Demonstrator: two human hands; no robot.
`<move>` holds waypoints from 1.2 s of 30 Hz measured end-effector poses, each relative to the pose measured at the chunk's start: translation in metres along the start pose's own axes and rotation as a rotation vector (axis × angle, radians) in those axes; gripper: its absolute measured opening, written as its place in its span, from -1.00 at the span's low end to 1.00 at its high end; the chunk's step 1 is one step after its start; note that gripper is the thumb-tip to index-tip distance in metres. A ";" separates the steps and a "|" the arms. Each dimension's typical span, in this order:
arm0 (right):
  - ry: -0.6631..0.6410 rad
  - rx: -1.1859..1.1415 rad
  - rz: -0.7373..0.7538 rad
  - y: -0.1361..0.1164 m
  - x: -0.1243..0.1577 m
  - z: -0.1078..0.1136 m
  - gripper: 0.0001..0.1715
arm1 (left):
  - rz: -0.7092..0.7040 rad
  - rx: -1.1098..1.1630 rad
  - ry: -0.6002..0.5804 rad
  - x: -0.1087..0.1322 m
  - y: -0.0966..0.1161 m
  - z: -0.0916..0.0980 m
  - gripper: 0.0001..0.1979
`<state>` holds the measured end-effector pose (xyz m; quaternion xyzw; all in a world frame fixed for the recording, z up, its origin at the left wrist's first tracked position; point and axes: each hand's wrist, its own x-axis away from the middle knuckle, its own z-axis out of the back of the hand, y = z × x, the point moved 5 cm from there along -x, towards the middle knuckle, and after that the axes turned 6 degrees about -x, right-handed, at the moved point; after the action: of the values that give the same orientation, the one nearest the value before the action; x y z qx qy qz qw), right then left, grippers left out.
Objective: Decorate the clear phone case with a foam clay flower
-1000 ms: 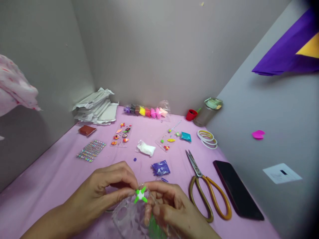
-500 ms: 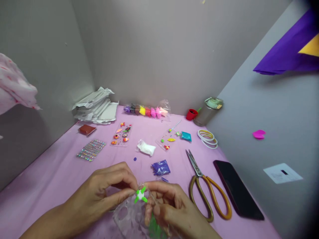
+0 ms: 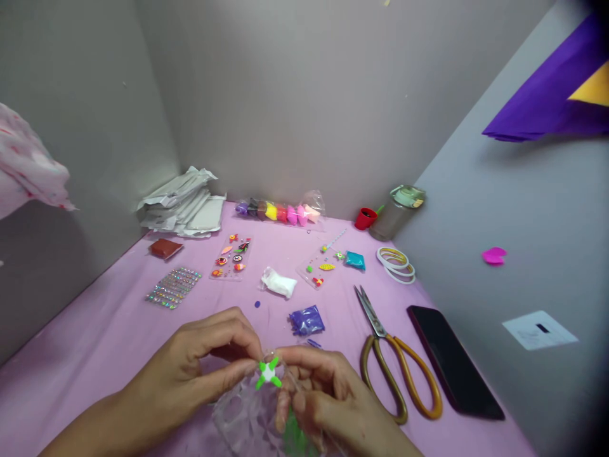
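Low in the middle of the view, both my hands meet over a small clay piece (image 3: 269,372) with four green petals round a white centre. My left hand (image 3: 202,362) pinches it from the left with thumb and fingertips. From the right, my right hand (image 3: 318,393) is closed against it, fingers curled. The piece rests on a clear plastic sheet (image 3: 242,416) with round moulded shapes, held just under my hands. Some green clay (image 3: 294,438) shows beneath my right hand.
On the pink table (image 3: 104,330) lie scissors (image 3: 390,355), a black phone (image 3: 451,362), a purple clay packet (image 3: 307,320), a white packet (image 3: 278,283), sticker sheets (image 3: 232,257), a gem sheet (image 3: 174,287), bangles (image 3: 396,263), a clay row (image 3: 280,212), stacked pouches (image 3: 183,203) and a jar (image 3: 398,209).
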<state>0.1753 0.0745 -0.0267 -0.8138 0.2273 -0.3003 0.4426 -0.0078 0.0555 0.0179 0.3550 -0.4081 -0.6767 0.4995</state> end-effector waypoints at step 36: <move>0.027 -0.183 0.205 -0.005 -0.012 0.002 -0.39 | 0.273 0.627 0.312 0.003 -0.023 -0.019 -0.70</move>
<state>0.1684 0.0860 -0.0269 -0.8192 0.3413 -0.2424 0.3920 -0.0005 0.0532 -0.0110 0.5319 -0.5579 -0.3840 0.5083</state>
